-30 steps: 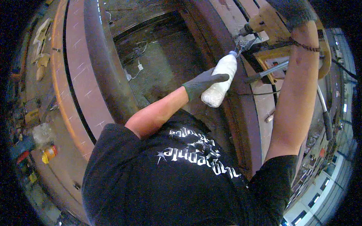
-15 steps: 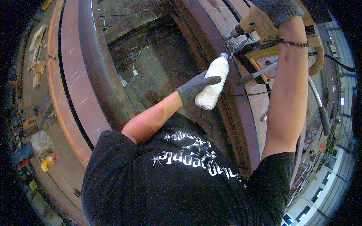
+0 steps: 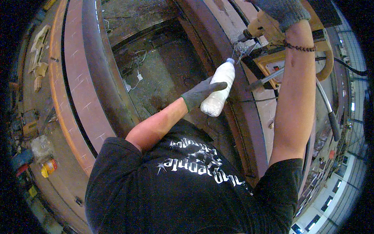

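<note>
My left hand (image 3: 202, 93), in a dark grey knit glove, is closed around a clear plastic bottle (image 3: 220, 88) of white liquid. The bottle tilts, its bluish cap end up toward the chuck (image 3: 244, 36) of a tan drilling machine (image 3: 260, 26). A thin bright line, liquid or a metal strand, shows between cap and chuck. Curled metal shavings (image 3: 243, 51) lie on the beam around the chuck. At the top edge my right hand (image 3: 283, 12), gloved too, is raised against the machine's upper part; its fingers are mostly cut off or hidden.
The machine sits on a reddish-brown steel beam (image 3: 251, 113), with lever handles (image 3: 265, 80) and a black cable (image 3: 344, 65) near my right forearm. Another long beam (image 3: 87, 78) runs along the left. Between them a white cord with a plug (image 3: 139, 77) lies on the floor.
The bottle has dropped very slightly in the picture with my left hand still around it. My right hand has shifted a little to the left.
</note>
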### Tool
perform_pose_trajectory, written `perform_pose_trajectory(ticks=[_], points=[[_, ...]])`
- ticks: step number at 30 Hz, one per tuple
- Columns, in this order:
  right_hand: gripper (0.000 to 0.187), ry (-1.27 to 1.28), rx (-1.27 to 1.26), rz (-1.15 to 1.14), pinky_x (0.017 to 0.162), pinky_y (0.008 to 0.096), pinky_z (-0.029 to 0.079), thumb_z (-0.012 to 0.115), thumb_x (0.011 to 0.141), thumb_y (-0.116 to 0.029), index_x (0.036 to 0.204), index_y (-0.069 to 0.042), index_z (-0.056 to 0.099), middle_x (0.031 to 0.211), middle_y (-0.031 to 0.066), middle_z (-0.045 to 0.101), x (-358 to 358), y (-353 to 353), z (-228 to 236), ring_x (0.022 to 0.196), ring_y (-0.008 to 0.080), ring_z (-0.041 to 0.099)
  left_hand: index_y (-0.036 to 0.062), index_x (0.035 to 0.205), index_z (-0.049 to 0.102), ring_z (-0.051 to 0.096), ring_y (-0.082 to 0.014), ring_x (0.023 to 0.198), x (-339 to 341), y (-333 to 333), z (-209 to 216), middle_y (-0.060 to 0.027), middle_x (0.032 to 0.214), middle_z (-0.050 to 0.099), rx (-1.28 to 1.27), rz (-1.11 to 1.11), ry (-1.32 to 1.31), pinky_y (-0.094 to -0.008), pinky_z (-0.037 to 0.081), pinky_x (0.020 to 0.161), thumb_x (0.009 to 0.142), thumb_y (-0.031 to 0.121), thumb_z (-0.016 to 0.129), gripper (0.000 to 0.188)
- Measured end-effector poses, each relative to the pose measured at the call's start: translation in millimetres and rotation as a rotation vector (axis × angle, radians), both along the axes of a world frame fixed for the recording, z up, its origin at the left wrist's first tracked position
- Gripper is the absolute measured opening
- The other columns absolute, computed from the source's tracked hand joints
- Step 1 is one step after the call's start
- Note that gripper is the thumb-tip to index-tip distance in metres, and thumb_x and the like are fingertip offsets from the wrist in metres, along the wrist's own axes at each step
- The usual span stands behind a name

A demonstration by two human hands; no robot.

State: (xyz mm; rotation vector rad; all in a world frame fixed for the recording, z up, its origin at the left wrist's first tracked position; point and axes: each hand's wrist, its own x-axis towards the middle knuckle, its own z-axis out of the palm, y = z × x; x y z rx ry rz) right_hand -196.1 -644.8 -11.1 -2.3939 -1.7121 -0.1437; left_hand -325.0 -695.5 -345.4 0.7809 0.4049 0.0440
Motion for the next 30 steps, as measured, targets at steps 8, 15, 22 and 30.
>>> perform_pose_trajectory(ticks=[8,15,22,30], points=[[0.059,0.101,0.027,-0.046,0.076,0.0418,0.056,0.058,0.101,-0.053,0.095,0.002,0.078,0.077,0.0139,0.071,-10.9,-0.1,3.1,0.071,0.0211,0.067,0.0056,0.145,0.051,0.068,-0.0186,0.101,-4.5,1.8,8.3,-0.0077,0.121,0.068,-0.086,-0.046,0.026,-0.035,0.056,0.088,0.089,0.037,0.081,0.07],[0.065,0.084,0.075,-0.035,0.079,0.0421,0.057,0.056,0.1,-0.058,0.099,0.003,0.078,0.083,0.0166,0.073,-2.1,-2.9,-3.6,0.076,0.0243,0.07,0.005,0.146,0.05,0.067,-0.0189,0.104,2.8,1.9,-8.6,-0.0085,0.123,0.068,-0.059,-0.046,-0.011,-0.0345,0.054,0.091,0.088,0.036,0.082,0.073],[0.068,0.007,-0.009,-0.04,0.077,0.0415,0.056,0.051,0.102,-0.061,0.095,0.0,0.078,0.079,0.0142,0.071,-6.7,-1.0,0.5,0.072,0.0221,0.067,0.006,0.143,0.05,0.07,-0.0209,0.089,0.5,1.8,0.8,-0.0096,0.113,0.069,-0.137,-0.043,-0.007,-0.0374,0.061,0.075,0.089,0.031,0.082,0.067],[0.064,0.068,-0.07,-0.053,0.07,0.0375,0.053,0.047,0.104,-0.06,0.081,-0.006,0.073,0.064,0.0044,0.057,-9.4,-0.5,0.7,0.06,0.0116,0.053,0.0087,0.146,0.052,0.07,-0.0169,0.093,-2.2,3.7,9.9,-0.0053,0.118,0.07,-0.088,-0.08,0.025,-0.033,0.059,0.079,0.093,0.032,0.077,0.063]])
